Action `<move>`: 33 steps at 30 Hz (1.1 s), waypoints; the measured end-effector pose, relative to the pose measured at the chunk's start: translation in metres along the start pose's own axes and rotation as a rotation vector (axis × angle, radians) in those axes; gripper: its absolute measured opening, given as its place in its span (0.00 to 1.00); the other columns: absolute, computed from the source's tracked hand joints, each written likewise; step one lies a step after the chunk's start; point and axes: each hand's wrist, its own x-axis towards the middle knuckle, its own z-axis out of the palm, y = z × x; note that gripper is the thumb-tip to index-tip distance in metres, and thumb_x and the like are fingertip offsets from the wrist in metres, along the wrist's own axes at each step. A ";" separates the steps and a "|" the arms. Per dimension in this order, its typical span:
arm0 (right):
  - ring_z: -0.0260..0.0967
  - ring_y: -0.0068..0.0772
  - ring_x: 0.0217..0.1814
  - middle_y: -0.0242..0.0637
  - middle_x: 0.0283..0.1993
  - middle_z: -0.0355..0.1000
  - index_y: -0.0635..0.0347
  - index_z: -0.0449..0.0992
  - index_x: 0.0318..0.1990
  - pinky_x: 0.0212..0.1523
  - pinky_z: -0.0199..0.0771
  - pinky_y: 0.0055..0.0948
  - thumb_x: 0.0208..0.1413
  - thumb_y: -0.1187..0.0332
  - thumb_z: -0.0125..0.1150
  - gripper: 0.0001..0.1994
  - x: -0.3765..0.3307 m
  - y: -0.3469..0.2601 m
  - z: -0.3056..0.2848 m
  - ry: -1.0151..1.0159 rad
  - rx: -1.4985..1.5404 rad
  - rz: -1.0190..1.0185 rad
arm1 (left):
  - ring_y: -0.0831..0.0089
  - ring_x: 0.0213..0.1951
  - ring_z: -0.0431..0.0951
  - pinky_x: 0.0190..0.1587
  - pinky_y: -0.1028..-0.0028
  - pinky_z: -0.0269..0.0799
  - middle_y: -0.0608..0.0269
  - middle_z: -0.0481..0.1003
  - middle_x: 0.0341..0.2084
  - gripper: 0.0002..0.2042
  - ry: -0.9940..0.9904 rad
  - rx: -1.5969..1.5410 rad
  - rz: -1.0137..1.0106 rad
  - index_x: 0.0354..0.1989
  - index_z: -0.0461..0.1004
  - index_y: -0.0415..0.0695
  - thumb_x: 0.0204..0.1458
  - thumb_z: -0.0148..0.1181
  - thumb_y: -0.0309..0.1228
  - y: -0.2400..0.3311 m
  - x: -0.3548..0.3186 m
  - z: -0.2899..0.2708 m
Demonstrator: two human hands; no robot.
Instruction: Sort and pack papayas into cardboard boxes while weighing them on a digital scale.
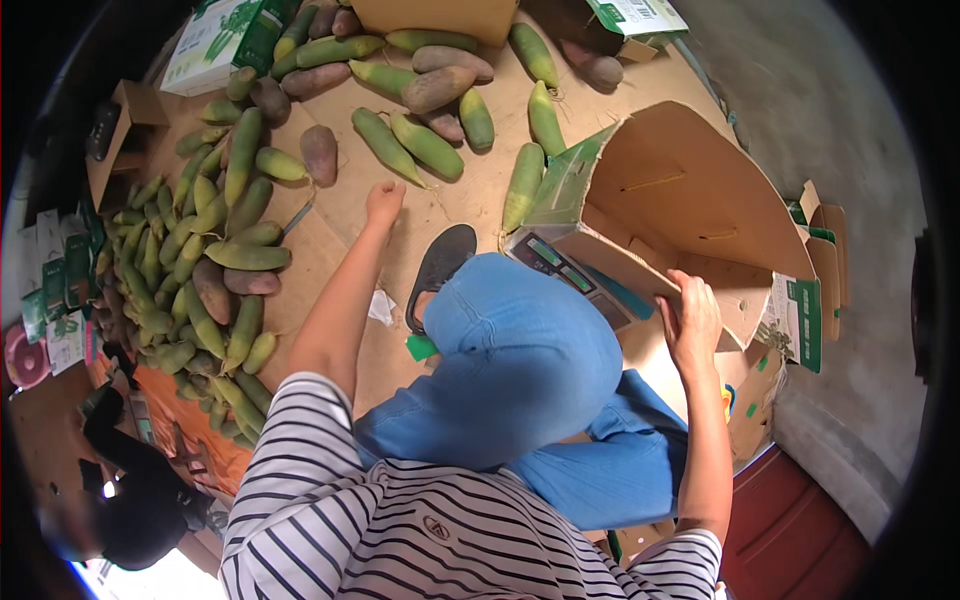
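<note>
My right hand [692, 318] grips the near edge of an open cardboard box [690, 165], fingers over the rim. The box is brown inside with green printing outside, and its inside shows no contents. It sits tilted on a digital scale [560, 265] with lit green displays, partly hidden under it. My left hand [384, 203] is closed in a loose fist above the brown ground sheet, with nothing visible in it. Just beyond it lie two long green radishes [425, 145]. A purplish radish [319, 155] lies to its left.
A large heap of green and purplish radishes [190, 260] spreads along the left. More printed boxes [225, 45] stand at the back and right. Another person in dark clothing [145, 480] is at the lower left. A grey wall [850, 150] rises on the right. My shoe [442, 265] rests mid-floor.
</note>
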 end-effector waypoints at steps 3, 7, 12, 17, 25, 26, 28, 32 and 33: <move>0.66 0.45 0.40 0.42 0.37 0.69 0.58 0.68 0.48 0.41 0.66 0.38 0.46 0.73 0.65 0.20 -0.008 0.004 -0.005 -0.025 -0.037 0.057 | 0.75 0.23 0.72 0.25 0.76 0.69 0.64 0.73 0.24 0.13 -0.030 -0.139 -0.231 0.34 0.74 0.41 0.51 0.62 0.40 0.015 0.013 0.039; 0.67 0.44 0.40 0.41 0.37 0.68 0.57 0.67 0.49 0.40 0.65 0.39 0.45 0.73 0.66 0.22 -0.014 0.005 -0.012 -0.047 -0.088 0.097 | 0.74 0.18 0.69 0.17 0.74 0.65 0.65 0.72 0.20 0.16 -0.054 -0.393 -0.566 0.27 0.72 0.45 0.47 0.67 0.45 0.061 0.008 0.076; 0.67 0.45 0.40 0.41 0.37 0.68 0.57 0.68 0.49 0.40 0.65 0.39 0.45 0.73 0.66 0.21 -0.006 -0.001 -0.006 -0.038 -0.046 0.085 | 0.74 0.14 0.66 0.14 0.75 0.66 0.66 0.71 0.18 0.17 0.008 -0.479 -0.605 0.27 0.71 0.46 0.47 0.68 0.46 0.053 0.037 0.057; 0.67 0.44 0.40 0.41 0.37 0.68 0.57 0.68 0.48 0.40 0.65 0.38 0.45 0.72 0.66 0.21 -0.006 0.000 -0.007 -0.045 -0.083 0.086 | 0.75 0.14 0.66 0.17 0.79 0.65 0.66 0.69 0.17 0.15 -0.166 -0.658 -0.502 0.35 0.69 0.44 0.53 0.62 0.43 0.059 0.002 0.024; 0.66 0.43 0.41 0.41 0.39 0.68 0.59 0.69 0.48 0.41 0.66 0.37 0.46 0.72 0.65 0.20 -0.005 0.002 -0.006 -0.018 -0.040 0.046 | 0.76 0.25 0.71 0.26 0.77 0.67 0.65 0.72 0.30 0.17 -0.353 -0.263 0.329 0.47 0.68 0.39 0.53 0.62 0.34 0.141 -0.175 -0.068; 0.66 0.43 0.41 0.41 0.39 0.68 0.59 0.69 0.48 0.41 0.66 0.37 0.46 0.72 0.65 0.20 -0.007 0.002 -0.007 -0.020 -0.046 0.043 | 0.72 0.31 0.75 0.31 0.74 0.71 0.63 0.74 0.35 0.20 -0.331 -0.152 0.632 0.50 0.67 0.38 0.52 0.62 0.33 0.171 -0.189 -0.067; 0.67 0.43 0.41 0.41 0.39 0.69 0.59 0.69 0.48 0.41 0.67 0.37 0.46 0.72 0.65 0.20 -0.012 0.005 -0.008 -0.012 -0.074 0.059 | 0.62 0.44 0.77 0.43 0.68 0.72 0.54 0.74 0.43 0.23 -0.562 -0.023 0.758 0.52 0.66 0.39 0.50 0.63 0.34 0.260 -0.221 -0.068; 0.68 0.45 0.42 0.40 0.39 0.70 0.60 0.70 0.46 0.41 0.67 0.38 0.46 0.71 0.65 0.18 -0.013 0.008 0.000 -0.019 -0.072 0.062 | 0.51 0.42 0.75 0.42 0.60 0.71 0.49 0.73 0.41 0.21 -0.732 0.074 1.174 0.48 0.68 0.40 0.48 0.62 0.36 0.351 -0.255 -0.010; 0.68 0.45 0.42 0.41 0.39 0.70 0.60 0.70 0.46 0.41 0.67 0.39 0.46 0.71 0.65 0.18 -0.012 0.007 0.005 -0.021 -0.063 0.057 | 0.51 0.42 0.74 0.41 0.59 0.71 0.49 0.73 0.38 0.19 -0.859 0.185 1.144 0.46 0.68 0.40 0.48 0.61 0.36 0.366 -0.258 0.007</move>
